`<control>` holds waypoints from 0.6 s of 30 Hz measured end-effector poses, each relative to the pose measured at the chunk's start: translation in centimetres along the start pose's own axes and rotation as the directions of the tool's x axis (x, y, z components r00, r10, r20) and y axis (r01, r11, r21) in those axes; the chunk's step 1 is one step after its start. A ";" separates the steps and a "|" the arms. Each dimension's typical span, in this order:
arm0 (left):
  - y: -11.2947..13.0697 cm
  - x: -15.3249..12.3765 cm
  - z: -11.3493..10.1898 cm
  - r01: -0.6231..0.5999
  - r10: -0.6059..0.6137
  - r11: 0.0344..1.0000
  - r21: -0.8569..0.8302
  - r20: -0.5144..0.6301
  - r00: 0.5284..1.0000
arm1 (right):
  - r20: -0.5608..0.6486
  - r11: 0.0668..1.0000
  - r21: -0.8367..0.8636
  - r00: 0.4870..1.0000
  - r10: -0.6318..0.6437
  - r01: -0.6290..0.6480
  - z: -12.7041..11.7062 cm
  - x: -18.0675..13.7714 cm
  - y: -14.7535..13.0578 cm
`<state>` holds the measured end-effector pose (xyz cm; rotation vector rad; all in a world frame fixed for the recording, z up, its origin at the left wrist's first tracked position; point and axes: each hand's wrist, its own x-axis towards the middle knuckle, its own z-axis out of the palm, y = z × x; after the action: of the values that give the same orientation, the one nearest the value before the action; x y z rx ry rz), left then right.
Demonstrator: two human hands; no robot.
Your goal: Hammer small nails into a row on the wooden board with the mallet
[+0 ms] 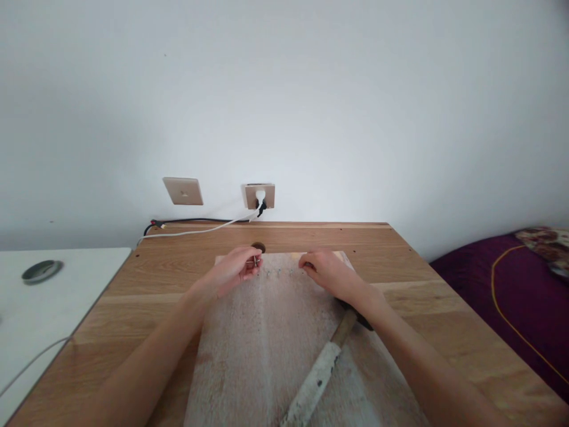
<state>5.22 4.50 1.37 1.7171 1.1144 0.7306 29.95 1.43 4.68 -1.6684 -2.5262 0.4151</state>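
Observation:
At the far left corner of a worn, whitish wooden board, my left hand is closed in a pinch on thin metal pieces that look like nails. My right hand rests by the board's far right part with its fingertips curled together; what they hold, if anything, is hidden. Between the hands, several tiny upright bits, too small to name surely, run along the far edge. A hammer with a white-wrapped handle lies slanted across the board. Its dark head is partly covered by my right forearm.
The board lies on a wooden table against a white wall. A dark round thing sits behind the board. Cables run to a wall socket. On the left stands a white surface; purple cloth lies at right.

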 end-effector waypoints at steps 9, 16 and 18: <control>-0.3 -0.6 1.0 -0.112 0.104 0.915 0.388 0.043 0.994 | 0.020 0.998 0.050 0.999 -0.031 0.030 0.5 1.2 -2.5; -0.8 -1.0 1.8 -0.157 0.126 0.847 0.507 0.096 0.987 | -0.008 0.995 0.005 0.995 -0.095 0.095 0.2 1.9 -2.9; -0.9 -1.0 2.4 -0.123 0.117 0.862 0.492 0.043 0.992 | 0.005 0.994 0.000 0.994 -0.109 0.109 0.6 2.2 -3.1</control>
<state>6.54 2.83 -0.37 2.2367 1.2702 0.5322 26.17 2.21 4.75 -1.5228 -2.6055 0.4095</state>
